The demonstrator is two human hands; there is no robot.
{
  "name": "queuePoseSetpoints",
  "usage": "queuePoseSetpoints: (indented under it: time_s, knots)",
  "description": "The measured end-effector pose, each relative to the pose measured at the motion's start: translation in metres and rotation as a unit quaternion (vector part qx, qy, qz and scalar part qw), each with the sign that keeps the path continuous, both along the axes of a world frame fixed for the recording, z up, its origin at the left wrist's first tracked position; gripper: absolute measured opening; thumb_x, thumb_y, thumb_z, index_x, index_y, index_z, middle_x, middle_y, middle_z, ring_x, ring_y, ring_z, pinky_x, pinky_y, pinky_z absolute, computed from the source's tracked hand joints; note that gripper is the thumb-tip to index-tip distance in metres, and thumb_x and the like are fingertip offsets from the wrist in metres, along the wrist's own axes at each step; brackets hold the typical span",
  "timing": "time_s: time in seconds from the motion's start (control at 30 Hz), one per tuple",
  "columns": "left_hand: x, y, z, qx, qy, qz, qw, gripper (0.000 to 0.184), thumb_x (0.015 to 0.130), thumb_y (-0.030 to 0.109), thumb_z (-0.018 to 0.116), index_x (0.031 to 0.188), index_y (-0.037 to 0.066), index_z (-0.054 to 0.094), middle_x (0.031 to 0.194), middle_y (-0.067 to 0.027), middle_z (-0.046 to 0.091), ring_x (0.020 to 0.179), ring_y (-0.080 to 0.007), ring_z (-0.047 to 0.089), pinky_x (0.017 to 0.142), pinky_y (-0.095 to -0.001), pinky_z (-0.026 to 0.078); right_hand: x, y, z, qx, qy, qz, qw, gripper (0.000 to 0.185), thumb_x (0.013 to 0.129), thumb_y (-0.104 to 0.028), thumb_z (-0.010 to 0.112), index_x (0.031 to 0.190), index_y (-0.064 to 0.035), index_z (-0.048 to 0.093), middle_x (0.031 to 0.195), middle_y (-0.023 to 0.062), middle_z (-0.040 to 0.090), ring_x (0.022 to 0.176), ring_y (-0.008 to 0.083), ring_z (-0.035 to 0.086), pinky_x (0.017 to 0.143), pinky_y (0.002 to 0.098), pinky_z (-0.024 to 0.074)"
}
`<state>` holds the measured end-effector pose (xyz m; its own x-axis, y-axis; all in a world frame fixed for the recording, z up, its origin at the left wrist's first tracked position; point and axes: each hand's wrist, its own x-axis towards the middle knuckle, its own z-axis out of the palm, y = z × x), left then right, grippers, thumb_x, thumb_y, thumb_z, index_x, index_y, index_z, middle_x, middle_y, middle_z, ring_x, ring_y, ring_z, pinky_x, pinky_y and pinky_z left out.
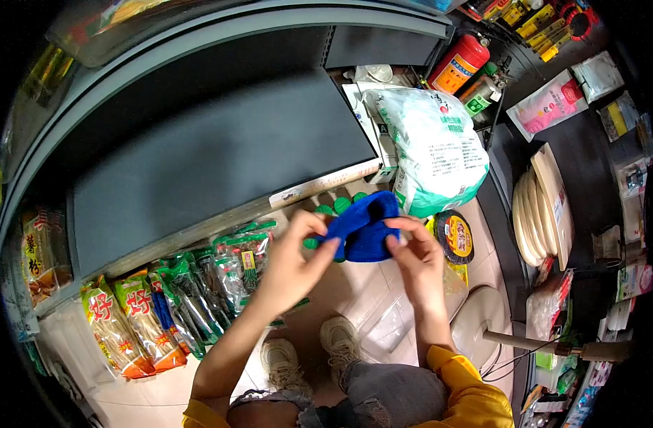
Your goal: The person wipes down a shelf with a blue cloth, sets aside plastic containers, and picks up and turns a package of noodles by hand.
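A bright blue cloth (365, 228) is stretched between my two hands, folded over on itself, above the floor in front of the shelf. My left hand (303, 251) pinches its left end between thumb and fingers. At the right side of the cloth, my right hand (417, 255) grips the edge with thumb and fingertips. Behind the cloth several green round lids (325, 210) peek out, partly covered. The dark grey shelf board (219, 135) lies just beyond my hands, with a pale price strip (326, 184) along its front edge.
Packaged dry noodles (137, 321) and green-edged bags (244, 260) line the floor at left. A big white-and-green sack (440, 146) stands at the shelf's right end, near a red fire extinguisher (460, 63). Rightward are a black tape roll (456, 237) and a round stand base (476, 324).
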<state>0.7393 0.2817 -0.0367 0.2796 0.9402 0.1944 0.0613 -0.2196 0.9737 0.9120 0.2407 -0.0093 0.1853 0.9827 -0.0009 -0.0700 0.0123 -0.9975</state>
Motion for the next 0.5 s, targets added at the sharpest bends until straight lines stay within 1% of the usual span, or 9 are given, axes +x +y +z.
queuePoseSetpoints:
  time_s: [0.1, 0.17, 0.23, 0.27, 0.3, 0.37, 0.4, 0.43, 0.5]
  knots:
    - [-0.026, 0.016, 0.016, -0.113, -0.076, 0.027, 0.990, 0.016, 0.076, 0.004, 0.051, 0.082, 0.006, 0.037, 0.077, -0.0010, 0.046, 0.071, -0.0063, 0.044, 0.060, -0.0203, 0.035, 0.014, 0.001, 0.006, -0.013, -0.005, -0.036, 0.999, 0.013, 0.076, 0.005, 0.050, 0.086, -0.0003, 0.054, 0.086, 0.0012, 0.051, 0.081, 0.0080, 0.048, 0.072, 0.0185, 0.0366]
    - [-0.032, 0.020, 0.022, -0.107, -0.056, 0.023, 0.992, 0.015, 0.076, 0.004, 0.050, 0.082, 0.007, 0.036, 0.074, 0.0001, 0.042, 0.069, -0.0053, 0.040, 0.058, -0.0194, 0.033, 0.016, -0.002, 0.010, 0.010, -0.059, 0.006, 0.998, 0.016, 0.075, 0.005, 0.050, 0.090, -0.0007, 0.052, 0.085, 0.0017, 0.052, 0.078, 0.0081, 0.048, 0.071, 0.0187, 0.0369]
    - [-0.038, 0.020, 0.030, -0.101, -0.037, 0.022, 0.994, 0.015, 0.076, 0.003, 0.049, 0.082, 0.007, 0.036, 0.072, 0.0012, 0.038, 0.066, -0.0043, 0.037, 0.056, -0.0185, 0.031, 0.016, -0.004, 0.011, -0.067, -0.062, 0.076, 0.993, 0.027, 0.074, 0.007, 0.051, 0.099, -0.0014, 0.047, 0.085, 0.0029, 0.053, 0.077, 0.0080, 0.048, 0.071, 0.0181, 0.0370]
    - [-0.040, 0.019, 0.037, -0.133, -0.034, -0.024, 0.990, 0.016, 0.076, 0.003, 0.050, 0.083, 0.008, 0.036, 0.072, 0.0011, 0.038, 0.066, -0.0044, 0.037, 0.057, -0.0184, 0.032, 0.022, -0.004, 0.011, -0.086, -0.116, 0.171, 0.975, 0.031, 0.076, -0.010, 0.056, 0.104, -0.0023, 0.044, 0.082, 0.0059, 0.054, 0.078, 0.0130, 0.051, 0.075, 0.0243, 0.0384]
    - [-0.043, 0.017, 0.043, -0.165, -0.030, -0.070, 0.983, 0.016, 0.075, 0.003, 0.050, 0.083, 0.008, 0.036, 0.072, 0.0009, 0.039, 0.067, -0.0045, 0.037, 0.057, -0.0184, 0.032, 0.021, -0.005, 0.013, -0.086, -0.115, 0.173, 0.974, 0.031, 0.076, -0.010, 0.056, 0.104, -0.0023, 0.044, 0.082, 0.0059, 0.054, 0.078, 0.0130, 0.051, 0.075, 0.0243, 0.0384]
    - [-0.039, 0.014, 0.044, -0.038, 0.015, -0.139, 0.989, 0.018, 0.074, 0.005, 0.052, 0.084, 0.007, 0.037, 0.078, -0.0016, 0.041, 0.069, -0.0078, 0.040, 0.062, -0.0217, 0.035, 0.017, -0.005, 0.019, -0.031, -0.419, 0.324, 0.848, 0.043, 0.075, -0.034, 0.057, 0.104, -0.0033, 0.044, 0.076, 0.0078, 0.054, 0.075, 0.0194, 0.053, 0.080, 0.0326, 0.0374]
    - [-0.036, 0.013, 0.044, -0.035, 0.021, -0.173, 0.984, 0.019, 0.074, 0.005, 0.052, 0.085, 0.007, 0.037, 0.080, -0.0022, 0.041, 0.070, -0.0086, 0.041, 0.062, -0.0227, 0.035, 0.010, -0.002, 0.011, -0.007, -0.421, 0.351, 0.836, 0.058, 0.070, -0.052, 0.053, 0.104, -0.0054, 0.045, 0.071, 0.0089, 0.054, 0.073, 0.0240, 0.055, 0.084, 0.0370, 0.0349]
    - [-0.032, 0.013, 0.044, -0.032, 0.028, -0.206, 0.978, 0.019, 0.074, 0.006, 0.053, 0.085, 0.007, 0.037, 0.082, -0.0028, 0.041, 0.070, -0.0094, 0.041, 0.062, -0.0237, 0.035, 0.002, 0.005, 0.003, 0.063, -0.378, 0.423, 0.821, 0.044, 0.074, -0.044, 0.055, 0.096, -0.0056, 0.050, 0.068, 0.0080, 0.055, 0.067, 0.0218, 0.054, 0.077, 0.0348, 0.0374]
    - [-0.033, 0.014, 0.039, -0.096, -0.003, -0.193, 0.976, 0.020, 0.073, 0.005, 0.053, 0.086, 0.005, 0.038, 0.079, -0.0019, 0.042, 0.070, -0.0088, 0.041, 0.064, -0.0242, 0.036, -0.006, 0.012, 0.002, -0.042, -0.241, 0.492, 0.836, 0.030, 0.078, -0.034, 0.053, 0.082, -0.0038, 0.054, 0.070, 0.0089, 0.054, 0.065, 0.0205, 0.051, 0.072, 0.0321, 0.0373]
